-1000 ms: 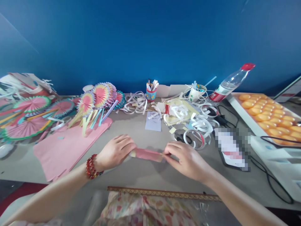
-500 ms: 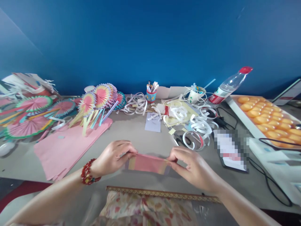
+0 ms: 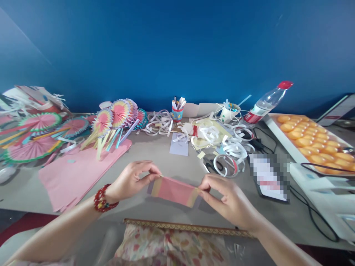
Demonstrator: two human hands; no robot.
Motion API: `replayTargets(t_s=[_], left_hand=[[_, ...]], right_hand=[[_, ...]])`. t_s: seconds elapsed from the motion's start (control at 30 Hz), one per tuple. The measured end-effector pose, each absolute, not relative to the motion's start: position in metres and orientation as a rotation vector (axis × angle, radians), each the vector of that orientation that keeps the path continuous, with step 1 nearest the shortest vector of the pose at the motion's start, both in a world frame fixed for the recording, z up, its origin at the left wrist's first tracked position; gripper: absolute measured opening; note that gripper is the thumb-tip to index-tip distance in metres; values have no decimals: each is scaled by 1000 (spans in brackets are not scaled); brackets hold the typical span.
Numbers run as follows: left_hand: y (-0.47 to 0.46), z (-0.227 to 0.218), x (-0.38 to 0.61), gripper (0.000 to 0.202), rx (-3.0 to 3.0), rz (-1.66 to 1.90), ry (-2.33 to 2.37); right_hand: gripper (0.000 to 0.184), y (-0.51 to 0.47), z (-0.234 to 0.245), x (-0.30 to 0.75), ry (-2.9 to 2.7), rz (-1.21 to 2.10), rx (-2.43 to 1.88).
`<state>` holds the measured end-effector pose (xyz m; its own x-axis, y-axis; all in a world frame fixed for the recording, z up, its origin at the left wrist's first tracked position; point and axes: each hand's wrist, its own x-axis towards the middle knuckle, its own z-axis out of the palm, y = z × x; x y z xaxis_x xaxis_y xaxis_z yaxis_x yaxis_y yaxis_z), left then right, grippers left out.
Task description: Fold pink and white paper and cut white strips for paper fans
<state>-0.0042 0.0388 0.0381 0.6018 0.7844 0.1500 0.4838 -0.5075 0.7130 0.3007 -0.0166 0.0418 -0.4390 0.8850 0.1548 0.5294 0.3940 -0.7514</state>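
Between the fingers of the left hand (image 3: 129, 181) and right hand (image 3: 227, 197), the pink-centred piece (image 3: 176, 191) looks like thin paper — smooth and matt. Beyond the left fingers, the pink sheets (image 3: 74, 177) are matt paper too, and the fans (image 3: 121, 113) behind them pleated, ridged paper. Back from the left fingers, red beads (image 3: 101, 199) look hard and glossy. Beyond the right fingers, the white strips (image 3: 236, 148) appear papery, the bottle (image 3: 269, 102) clear shiny plastic, and the orange domes (image 3: 307, 142) glossy — material unclear. Under the fingers, the grey tabletop (image 3: 151, 151) is smooth and dull; nearer than them, the patterned cloth (image 3: 177, 245) looks soft and wrinkled.
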Motion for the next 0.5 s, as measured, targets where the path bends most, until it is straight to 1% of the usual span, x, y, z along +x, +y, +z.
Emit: replayTargets(t_s=[0.13,0.17,0.23,0.27,0.3,0.43,0.5], left_hand=[[37,45,0,14,2374,557,971],[34,48,4,20,2459,566,979],[26,56,18,37,2625,589,982],[21,60,26,41,2681,592,960],[17,63,34,40,2721,593,912],[12,67,56,19,2744,677,856],[14,66,58,17,2737,680,836]], right_hand=[[17,-18,44,297,-2167,690,-1125],[16,-18,44,295,-2188,647,-1106],[16,-18,44,290,-2233,559,-1070],[16,-18,44,287,-2253,523,-1050],[15,-18,44,285,-2270,494,-1030],[16,-19,46,279,-2290,441,-995],[16,-20,48,280,-2291,431,-1008]])
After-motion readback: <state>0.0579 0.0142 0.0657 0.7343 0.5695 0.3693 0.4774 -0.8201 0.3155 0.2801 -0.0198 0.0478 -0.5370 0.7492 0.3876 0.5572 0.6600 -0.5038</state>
